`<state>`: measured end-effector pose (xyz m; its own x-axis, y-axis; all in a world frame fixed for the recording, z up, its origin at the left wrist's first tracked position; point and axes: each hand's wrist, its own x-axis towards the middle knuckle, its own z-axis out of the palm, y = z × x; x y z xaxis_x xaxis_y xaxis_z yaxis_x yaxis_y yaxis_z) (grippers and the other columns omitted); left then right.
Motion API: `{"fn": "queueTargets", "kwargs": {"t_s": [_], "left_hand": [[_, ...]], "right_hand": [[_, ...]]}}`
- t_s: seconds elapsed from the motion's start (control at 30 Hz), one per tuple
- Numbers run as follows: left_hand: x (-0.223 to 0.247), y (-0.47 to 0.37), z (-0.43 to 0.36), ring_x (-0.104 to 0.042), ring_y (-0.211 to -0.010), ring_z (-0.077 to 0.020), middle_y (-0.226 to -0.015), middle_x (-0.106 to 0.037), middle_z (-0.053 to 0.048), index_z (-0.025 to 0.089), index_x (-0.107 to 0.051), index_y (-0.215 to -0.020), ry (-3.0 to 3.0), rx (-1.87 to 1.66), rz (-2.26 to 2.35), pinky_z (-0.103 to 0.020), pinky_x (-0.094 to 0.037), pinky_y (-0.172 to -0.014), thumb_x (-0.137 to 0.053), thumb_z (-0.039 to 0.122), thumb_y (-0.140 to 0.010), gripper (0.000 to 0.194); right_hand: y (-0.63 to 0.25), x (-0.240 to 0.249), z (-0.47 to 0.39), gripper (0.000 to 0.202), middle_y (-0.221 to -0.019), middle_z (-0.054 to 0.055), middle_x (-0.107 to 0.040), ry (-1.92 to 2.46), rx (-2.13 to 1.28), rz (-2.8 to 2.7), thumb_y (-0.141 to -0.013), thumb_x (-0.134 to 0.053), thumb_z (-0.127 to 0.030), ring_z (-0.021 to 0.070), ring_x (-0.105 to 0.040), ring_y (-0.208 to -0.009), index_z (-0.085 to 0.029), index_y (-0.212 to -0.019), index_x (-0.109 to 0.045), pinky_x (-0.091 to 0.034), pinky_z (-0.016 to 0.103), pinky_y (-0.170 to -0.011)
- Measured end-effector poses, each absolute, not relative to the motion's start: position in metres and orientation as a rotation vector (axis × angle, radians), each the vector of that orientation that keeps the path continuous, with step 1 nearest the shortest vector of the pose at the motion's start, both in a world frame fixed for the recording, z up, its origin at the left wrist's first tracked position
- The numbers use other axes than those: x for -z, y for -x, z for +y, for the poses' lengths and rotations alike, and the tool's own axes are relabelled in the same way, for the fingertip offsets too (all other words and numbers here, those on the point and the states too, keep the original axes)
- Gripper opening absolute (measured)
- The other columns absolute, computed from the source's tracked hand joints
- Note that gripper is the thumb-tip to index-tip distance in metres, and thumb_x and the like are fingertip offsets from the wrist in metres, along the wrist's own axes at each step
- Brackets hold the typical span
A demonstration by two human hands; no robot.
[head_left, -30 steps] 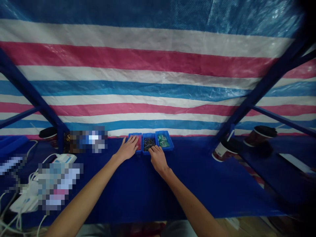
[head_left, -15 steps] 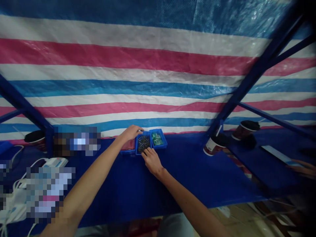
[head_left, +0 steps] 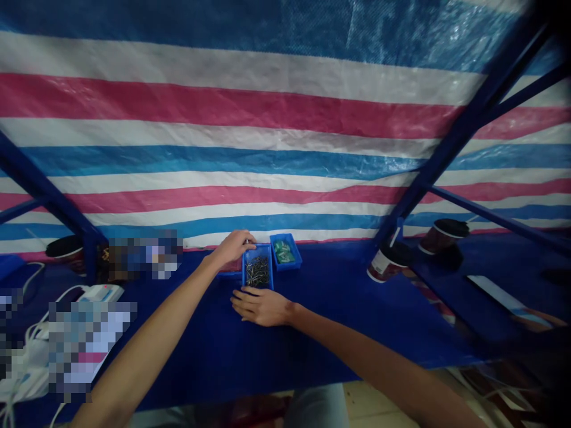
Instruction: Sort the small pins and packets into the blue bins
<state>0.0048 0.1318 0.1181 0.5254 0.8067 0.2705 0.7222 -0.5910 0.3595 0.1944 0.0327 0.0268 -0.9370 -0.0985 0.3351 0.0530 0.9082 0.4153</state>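
Three small blue bins stand near the back of the blue table. The middle bin (head_left: 257, 271) holds dark metal screws or nails. My left hand (head_left: 238, 245) has its fingers curled on the back left corner of that bin. Across its front edge lies my right hand (head_left: 261, 306), palm down, fingers stretched to the left and slightly apart. The left bin (head_left: 229, 267), with reddish contents, is partly covered by my left hand. On the right, the third bin (head_left: 285, 252) contains green-and-white small packets or parts and sits a little apart from the middle one.
A dark-lidded cup (head_left: 387, 261) stands right of the bins, beside a blue frame post. At the left are a white power strip (head_left: 102, 293), cables and blurred items. Another person's hand (head_left: 542, 321) is by a phone-like flat object (head_left: 495, 293) at the far right.
The middle bin has slid towards me, out of line with the other two. My right hand has moved from over its front right corner to lie along its front, fingers now stretched out.
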Motion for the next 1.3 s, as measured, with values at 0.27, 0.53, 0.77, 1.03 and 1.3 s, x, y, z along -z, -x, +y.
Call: {"fn": "queueTargets", "kwargs": {"t_s": [0.27,0.53,0.77,1.03,1.3], "left_hand": [[-0.139,-0.006,0.085,-0.061,-0.089,-0.02,-0.09,-0.067,-0.004,0.021,-0.075,-0.096,-2.632,-0.751,1.243,-0.03,-0.045,-0.079,-0.067,0.027,-0.089,0.012],[-0.137,-0.005,0.056,-0.059,-0.088,-0.0191,-0.087,-0.064,-0.004,0.022,-0.074,-0.098,-2.777,-0.831,1.117,-0.031,-0.047,-0.075,-0.06,0.023,-0.094,0.014],[-0.123,-0.001,0.033,-0.057,-0.08,-0.0178,-0.082,-0.063,-0.005,0.019,-0.073,-0.1,-2.877,-0.977,1.026,-0.032,-0.047,-0.071,-0.056,0.021,-0.096,0.018],[-0.109,-0.006,0.013,-0.055,-0.076,-0.0168,-0.08,-0.062,-0.005,0.018,-0.07,-0.104,-3.02,-1.068,0.977,-0.03,-0.046,-0.066,-0.054,0.011,-0.093,0.021],[-0.091,0.0,0.002,-0.054,-0.074,-0.0169,-0.079,-0.063,-0.005,0.02,-0.068,-0.114,-3.005,-1.184,0.998,-0.031,-0.046,-0.067,-0.053,0.008,-0.092,0.03]], "right_hand": [[-0.18,-0.017,0.047,0.038,-0.137,0.018,-0.058,-0.11,0.64,-2.715,-0.105,-0.042,-0.028,0.0225,-0.051,-0.132,-0.003,-0.128,-0.059,-0.031,0.039,-0.118],[-0.179,-0.01,0.059,0.036,-0.129,0.019,-0.063,-0.153,0.666,-2.731,-0.104,-0.042,-0.026,0.0219,-0.058,-0.123,-0.001,-0.122,-0.062,-0.034,0.038,-0.117],[-0.179,-0.012,0.057,0.034,-0.123,0.019,-0.066,-0.177,0.685,-2.74,-0.104,-0.043,-0.024,0.0216,-0.06,-0.12,-0.001,-0.12,-0.062,-0.035,0.038,-0.115],[-0.179,-0.007,0.055,0.032,-0.115,0.018,-0.069,-0.114,0.654,-2.725,-0.104,-0.041,-0.023,0.0212,-0.065,-0.11,-0.004,-0.116,-0.064,-0.042,0.039,-0.106],[-0.18,0.0,0.057,0.031,-0.113,0.015,-0.07,-0.113,0.604,-2.717,-0.105,-0.041,-0.026,0.0198,-0.064,-0.109,-0.008,-0.113,-0.065,-0.046,0.036,-0.098]]}}
